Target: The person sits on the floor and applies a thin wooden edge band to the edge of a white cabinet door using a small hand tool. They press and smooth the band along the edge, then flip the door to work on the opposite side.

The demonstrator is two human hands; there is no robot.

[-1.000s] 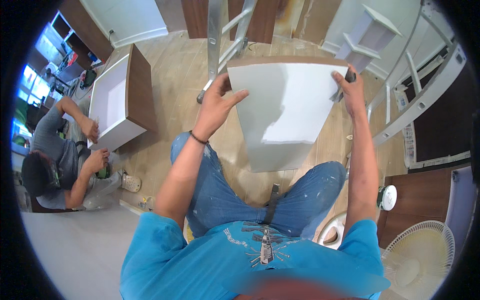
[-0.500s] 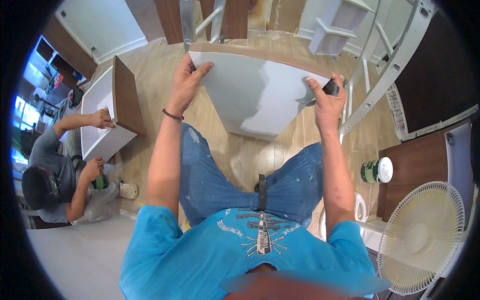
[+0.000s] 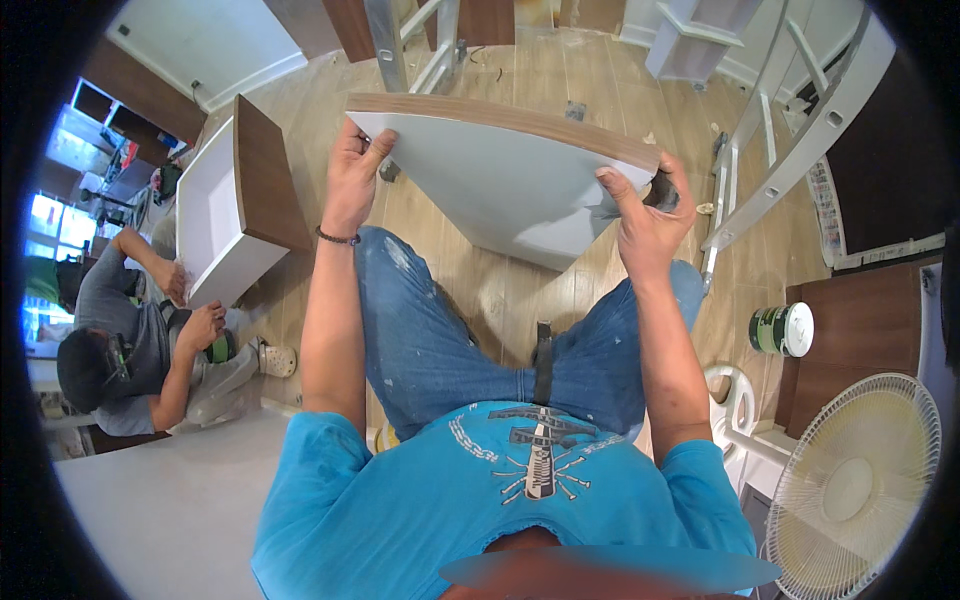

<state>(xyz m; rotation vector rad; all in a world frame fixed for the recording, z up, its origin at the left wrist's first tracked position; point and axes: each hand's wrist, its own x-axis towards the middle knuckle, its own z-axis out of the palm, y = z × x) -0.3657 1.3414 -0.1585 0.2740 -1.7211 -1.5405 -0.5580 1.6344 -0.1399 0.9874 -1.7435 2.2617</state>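
Note:
Between my hands is a white panel (image 3: 500, 185) with a brown wood-grain edge along its far side, tilted above the floor between my knees. My left hand (image 3: 358, 175) grips its far left corner, thumb on the white face and fingers behind. At the far right corner my right hand (image 3: 650, 215) holds it the same way. Something dark shows between the right thumb and fingers; I cannot make out what it is. A grey shadow lies over part of the white face.
To the left, a seated co-worker (image 3: 145, 345) handles a white drawer (image 3: 215, 200) with a brown front. Aluminium ladder legs (image 3: 790, 170) stand at right, others (image 3: 390, 50) at the far side. A paint bucket (image 3: 782, 330) and a fan (image 3: 850, 490) are on the right.
The panel has tilted and shifted slightly left and nearer with both hands still on it. My view has moved a little. The co-worker's upper hand has come down along the drawer.

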